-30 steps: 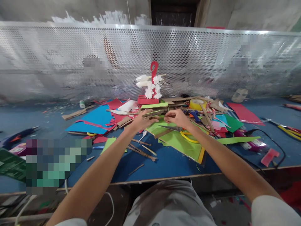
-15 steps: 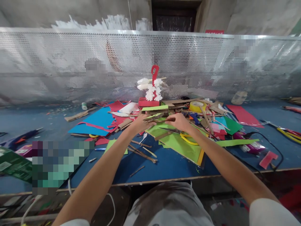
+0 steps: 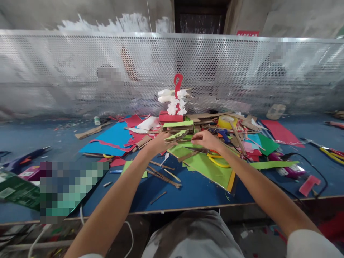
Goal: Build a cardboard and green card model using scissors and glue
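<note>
While left hand [image 3: 160, 142] holds cardboard [image 3: 177, 135], right hand [image 3: 206, 140] beside

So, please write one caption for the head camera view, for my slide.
Left fingers hold a card piece, right fingers close beside it; scissors on green sheets.

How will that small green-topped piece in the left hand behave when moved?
The green-topped piece is probably fairly stiff: it juts past the left hand without sagging. It resembles thin cardboard, so likely light. Its ragged brown edge suggests it may crush if pinched hard.
</note>
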The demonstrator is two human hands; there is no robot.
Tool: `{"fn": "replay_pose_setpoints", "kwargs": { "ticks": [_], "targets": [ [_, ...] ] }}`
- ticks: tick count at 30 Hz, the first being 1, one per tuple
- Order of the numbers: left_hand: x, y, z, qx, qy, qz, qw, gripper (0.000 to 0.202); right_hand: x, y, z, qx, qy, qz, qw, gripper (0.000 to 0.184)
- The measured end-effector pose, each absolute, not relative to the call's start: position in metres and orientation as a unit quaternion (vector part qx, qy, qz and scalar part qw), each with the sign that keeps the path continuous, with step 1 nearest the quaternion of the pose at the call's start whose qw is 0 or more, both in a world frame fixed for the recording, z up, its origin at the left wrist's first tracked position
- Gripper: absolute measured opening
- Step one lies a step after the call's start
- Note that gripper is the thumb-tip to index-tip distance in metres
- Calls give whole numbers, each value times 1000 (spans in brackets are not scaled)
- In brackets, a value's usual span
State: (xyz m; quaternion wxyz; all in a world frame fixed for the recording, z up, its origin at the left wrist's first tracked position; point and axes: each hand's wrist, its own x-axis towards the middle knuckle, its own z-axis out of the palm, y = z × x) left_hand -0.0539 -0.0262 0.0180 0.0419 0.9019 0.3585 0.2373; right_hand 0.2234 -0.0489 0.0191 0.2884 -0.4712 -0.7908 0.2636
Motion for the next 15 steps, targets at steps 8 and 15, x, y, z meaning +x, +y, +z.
{"fn": "replay_pose_setpoints", "kwargs": {
  "ticks": [8,15],
  "targets": [
    [-52,-57,55,907,382,173,29,36,224,-45,17,-463,-761,365,271,44],
    [-55,-48,49,913,380,148,26,29,228,-41,9,-461,-772,349,265,34]
  ]
}}
